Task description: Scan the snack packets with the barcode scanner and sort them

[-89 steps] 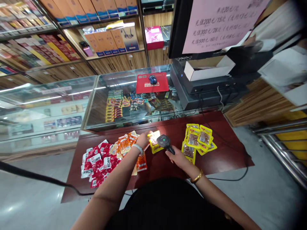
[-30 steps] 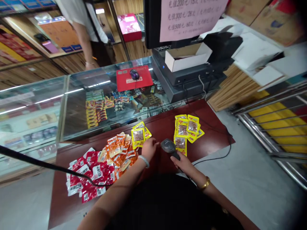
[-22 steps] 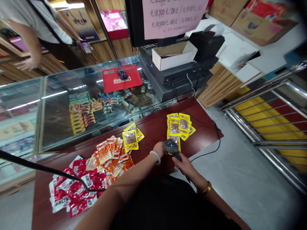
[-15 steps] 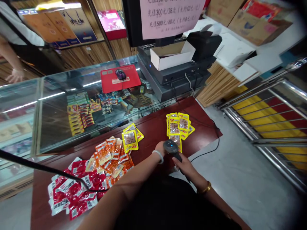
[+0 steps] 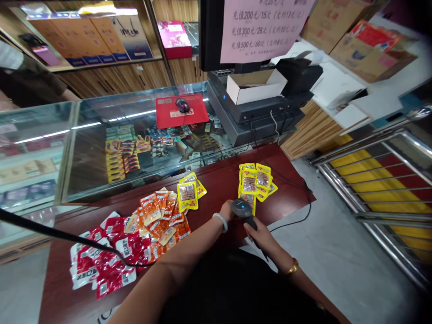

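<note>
My right hand is wrapped around the handle of a dark barcode scanner, its head tilted over the brown counter. My left hand, with a pale bracelet at the wrist, is right beside the scanner head; its fingers are hidden behind it. Just beyond the scanner lies a pile of yellow snack packets, the lowest partly covered by the scanner. Two or so more yellow packets rest left of my left hand, against a heap of orange snack packets. Red-and-white packets are heaped at the far left.
Behind the counter runs a glass display case with a mouse on a red mat. A cash drawer and monitor stand at the back. A black cable crosses the left side; metal railing is at right. A person stands back left.
The view has shifted slightly, so the counter and shelves sit differently in it. The scanner and my hands keep about the same pose. The person at back left has moved their arm.
</note>
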A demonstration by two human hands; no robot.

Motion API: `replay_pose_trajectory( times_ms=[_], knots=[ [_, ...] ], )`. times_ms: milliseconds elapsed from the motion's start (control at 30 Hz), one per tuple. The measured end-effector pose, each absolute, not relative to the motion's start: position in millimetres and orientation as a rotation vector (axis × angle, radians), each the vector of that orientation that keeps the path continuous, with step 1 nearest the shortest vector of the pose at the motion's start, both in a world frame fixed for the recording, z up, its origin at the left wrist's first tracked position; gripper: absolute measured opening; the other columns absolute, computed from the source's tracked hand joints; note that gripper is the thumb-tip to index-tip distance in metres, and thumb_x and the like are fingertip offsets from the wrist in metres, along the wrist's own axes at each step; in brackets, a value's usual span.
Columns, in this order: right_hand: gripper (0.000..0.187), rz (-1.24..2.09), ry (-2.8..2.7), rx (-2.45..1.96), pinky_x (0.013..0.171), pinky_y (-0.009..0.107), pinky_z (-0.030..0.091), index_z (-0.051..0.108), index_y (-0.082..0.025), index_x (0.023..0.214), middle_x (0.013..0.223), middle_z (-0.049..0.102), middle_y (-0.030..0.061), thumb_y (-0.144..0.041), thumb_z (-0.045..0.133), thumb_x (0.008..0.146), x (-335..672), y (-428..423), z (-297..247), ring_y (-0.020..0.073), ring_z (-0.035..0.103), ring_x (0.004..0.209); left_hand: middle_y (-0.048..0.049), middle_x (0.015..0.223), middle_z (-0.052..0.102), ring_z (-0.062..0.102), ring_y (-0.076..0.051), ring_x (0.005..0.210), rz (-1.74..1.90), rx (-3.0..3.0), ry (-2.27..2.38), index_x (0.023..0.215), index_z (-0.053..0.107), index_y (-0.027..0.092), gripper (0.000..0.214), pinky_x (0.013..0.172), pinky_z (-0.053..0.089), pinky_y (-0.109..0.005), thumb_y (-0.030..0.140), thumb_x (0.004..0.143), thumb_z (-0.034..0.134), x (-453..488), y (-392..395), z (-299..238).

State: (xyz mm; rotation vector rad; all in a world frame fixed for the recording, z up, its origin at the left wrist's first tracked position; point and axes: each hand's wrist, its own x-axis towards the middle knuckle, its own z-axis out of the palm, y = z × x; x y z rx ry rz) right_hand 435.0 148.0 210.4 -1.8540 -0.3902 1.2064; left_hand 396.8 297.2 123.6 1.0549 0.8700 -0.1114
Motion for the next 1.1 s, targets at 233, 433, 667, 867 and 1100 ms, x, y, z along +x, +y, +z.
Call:
replay_pose_trajectory(
  times_ms=[233,433,667,867,1100],
  knots=[
    [0.052,1.293,-0.512,-1.813,0.043,0.023,0.035,0.051,-0.017,0.111,0.051,0.046,-0.0092,-0.057,0.060,0.078,422,166,218,0.0109,0.042,0.043,-0.0005,0.072,0.067,0.054,-0.007,0.050,-0.009,0.894,0.933,0.103,0.061,0.015,0.036,0.048,0.039,-0.018,0.029,0.071,0.069,306,319,136],
    [0.049,1.381,-0.667,-1.714,0.043,0.022,0.034,0.049,-0.018,0.108,0.054,0.045,-0.0097,-0.058,0.058,0.081,418,189,221,0.0101,0.041,0.043,-0.0022,0.081,0.068,0.059,-0.010,0.059,0.289,0.880,1.031,0.109,0.057,0.015,0.057,0.055,0.044,-0.021,0.043,0.064,0.077,235,329,123],
    [0.045,1.425,-0.873,-1.630,0.046,0.024,0.036,0.053,-0.018,0.099,0.059,0.048,-0.0066,-0.059,0.058,0.082,409,216,231,0.0107,0.043,0.047,-0.0060,0.092,0.070,0.064,-0.014,0.072,0.402,0.991,1.087,0.108,0.058,0.017,0.055,0.065,0.050,-0.025,0.049,0.066,0.072,211,331,125],
    [0.045,1.431,-0.889,-1.628,0.047,0.023,0.037,0.053,-0.017,0.101,0.060,0.047,-0.0064,-0.058,0.058,0.083,409,219,229,0.0101,0.043,0.048,-0.0051,0.082,0.067,0.062,-0.016,0.065,0.402,1.218,1.344,0.115,0.056,0.016,0.047,0.063,0.051,-0.029,0.041,0.076,0.063,188,349,145],
    [0.045,1.375,-0.749,-1.661,0.044,0.022,0.034,0.054,-0.018,0.102,0.056,0.047,-0.0075,-0.057,0.060,0.081,419,202,216,0.0098,0.043,0.046,-0.0151,0.125,0.053,0.048,-0.030,0.123,0.463,2.127,1.511,0.127,0.050,0.016,0.049,0.104,0.041,-0.046,0.027,0.080,0.060,207,358,172]
  ],
)
